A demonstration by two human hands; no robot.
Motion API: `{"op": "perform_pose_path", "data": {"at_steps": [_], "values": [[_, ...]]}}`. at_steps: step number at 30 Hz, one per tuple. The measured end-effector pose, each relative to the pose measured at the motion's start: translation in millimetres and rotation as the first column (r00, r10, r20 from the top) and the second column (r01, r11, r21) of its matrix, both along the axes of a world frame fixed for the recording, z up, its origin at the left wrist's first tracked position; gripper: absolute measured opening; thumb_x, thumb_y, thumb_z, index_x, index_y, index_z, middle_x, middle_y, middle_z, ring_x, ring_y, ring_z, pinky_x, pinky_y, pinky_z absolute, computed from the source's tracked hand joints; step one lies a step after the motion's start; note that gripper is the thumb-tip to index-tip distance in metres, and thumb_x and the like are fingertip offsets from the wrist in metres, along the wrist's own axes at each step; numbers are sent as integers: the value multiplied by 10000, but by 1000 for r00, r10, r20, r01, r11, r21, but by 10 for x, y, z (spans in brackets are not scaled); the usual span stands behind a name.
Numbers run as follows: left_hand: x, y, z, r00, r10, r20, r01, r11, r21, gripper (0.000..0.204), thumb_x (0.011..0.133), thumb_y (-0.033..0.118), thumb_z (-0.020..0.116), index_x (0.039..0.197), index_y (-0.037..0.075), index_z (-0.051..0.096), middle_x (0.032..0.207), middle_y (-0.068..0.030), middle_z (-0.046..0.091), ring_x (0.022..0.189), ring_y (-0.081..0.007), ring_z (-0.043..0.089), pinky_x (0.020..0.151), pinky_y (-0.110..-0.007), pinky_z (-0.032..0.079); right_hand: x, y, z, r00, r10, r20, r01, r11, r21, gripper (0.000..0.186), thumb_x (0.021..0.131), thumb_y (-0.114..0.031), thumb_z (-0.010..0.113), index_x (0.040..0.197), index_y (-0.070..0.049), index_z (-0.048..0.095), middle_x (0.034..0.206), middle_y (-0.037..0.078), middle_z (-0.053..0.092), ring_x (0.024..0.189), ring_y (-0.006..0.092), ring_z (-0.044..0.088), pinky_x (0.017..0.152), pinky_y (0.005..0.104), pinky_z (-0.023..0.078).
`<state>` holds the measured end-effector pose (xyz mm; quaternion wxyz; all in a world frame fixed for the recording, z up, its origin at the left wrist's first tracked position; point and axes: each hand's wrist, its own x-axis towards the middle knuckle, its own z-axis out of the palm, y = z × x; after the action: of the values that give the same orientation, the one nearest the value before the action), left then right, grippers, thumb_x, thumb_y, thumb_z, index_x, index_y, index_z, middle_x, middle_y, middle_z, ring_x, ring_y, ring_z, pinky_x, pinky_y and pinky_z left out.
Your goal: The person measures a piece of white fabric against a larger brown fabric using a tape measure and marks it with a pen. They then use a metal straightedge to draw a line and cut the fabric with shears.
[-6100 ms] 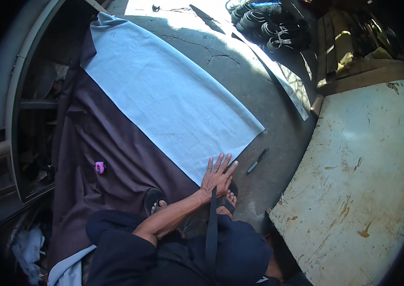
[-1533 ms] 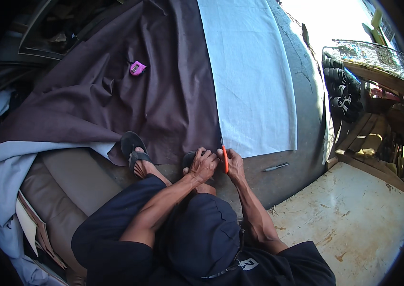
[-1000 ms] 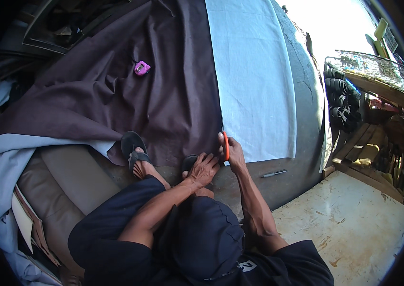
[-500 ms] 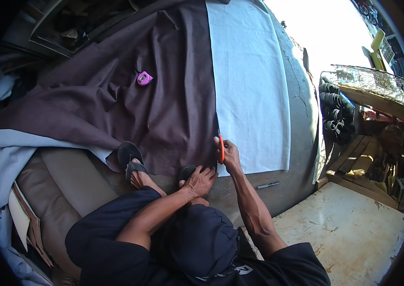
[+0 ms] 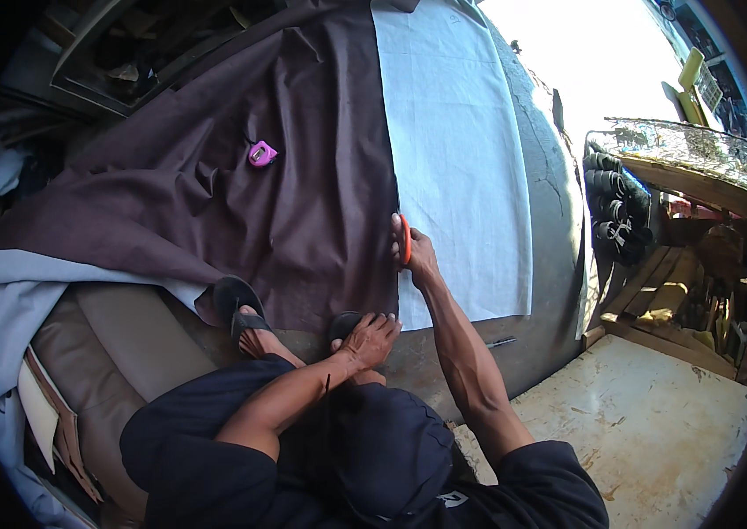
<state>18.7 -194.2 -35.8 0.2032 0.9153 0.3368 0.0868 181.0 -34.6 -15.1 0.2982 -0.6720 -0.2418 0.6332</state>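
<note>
My right hand (image 5: 423, 257) is closed around the orange handle of a pair of scissors (image 5: 406, 241). Their blades point away from me along the line between a dark brown sheet of material (image 5: 303, 238) and a pale grey-white piece (image 5: 461, 203); the tips are hard to make out. Near the bottom edge of the brown sheet, my left hand (image 5: 371, 342) lies with fingers stretched out, beside my sandalled foot. A pink tape measure (image 5: 261, 154) rests on the brown sheet, out of reach of both hands.
A pen (image 5: 501, 341) lies on the floor right of my right forearm. Brown cushioned panels (image 5: 140, 331) stand at the left. On the right are a worn white board (image 5: 629, 423), a rack of dark sandals (image 5: 607, 198) and wood pieces (image 5: 655, 291).
My right hand and the scissors have moved farther away from me along the edge between the brown and pale pieces. My left hand stays near the bottom edge.
</note>
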Motion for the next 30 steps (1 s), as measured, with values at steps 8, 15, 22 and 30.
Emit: {"op": "perform_pose_path", "data": {"at_steps": [8, 15, 22, 30], "values": [[-29, -25, 30, 1000, -1, -15, 0, 999, -42, 479, 828, 164, 574, 1281, 7, 594, 1226, -139, 620, 1124, -263, 589, 973, -415, 453, -34, 153, -17, 998, -30, -46, 30, 1000, -8, 747, 854, -682, 695, 1003, 49, 666, 646, 17, 564, 527, 101, 540, 461, 282, 433], [-2, -70, 0, 1000, -1, -9, 1, 999, -48, 493, 834, 162, 569, 1305, 16, 585, 1234, -133, 616, 1135, -262, 590, 983, -421, 453, -16, 283, -34, 985, 57, 163, -65, 997, 46, 739, 852, -693, 686, 981, 34, 657, 672, 29, 599, 533, 113, 574, 458, 283, 450], [-12, -62, -70, 999, -17, -33, 16, 999, -48, 624, 783, 190, 689, 1368, 35, 537, 1293, -125, 571, 1161, -260, 559, 1006, -436, 433, 20, 606, -139, 996, 38, 78, -46, 994, 97, 702, 850, -687, 696, 958, 2, 617, 647, 12, 553, 523, 108, 553, 454, 275, 451], [-26, -62, -89, 999, -5, -32, 3, 999, -52, 602, 782, 182, 670, 1355, 36, 557, 1274, -113, 582, 1150, -243, 561, 1011, -423, 429, -10, 928, -59, 999, 32, -39, -28, 995, 101, 695, 862, -681, 688, 972, 3, 632, 656, 6, 565, 528, 100, 551, 462, 272, 453]]}}
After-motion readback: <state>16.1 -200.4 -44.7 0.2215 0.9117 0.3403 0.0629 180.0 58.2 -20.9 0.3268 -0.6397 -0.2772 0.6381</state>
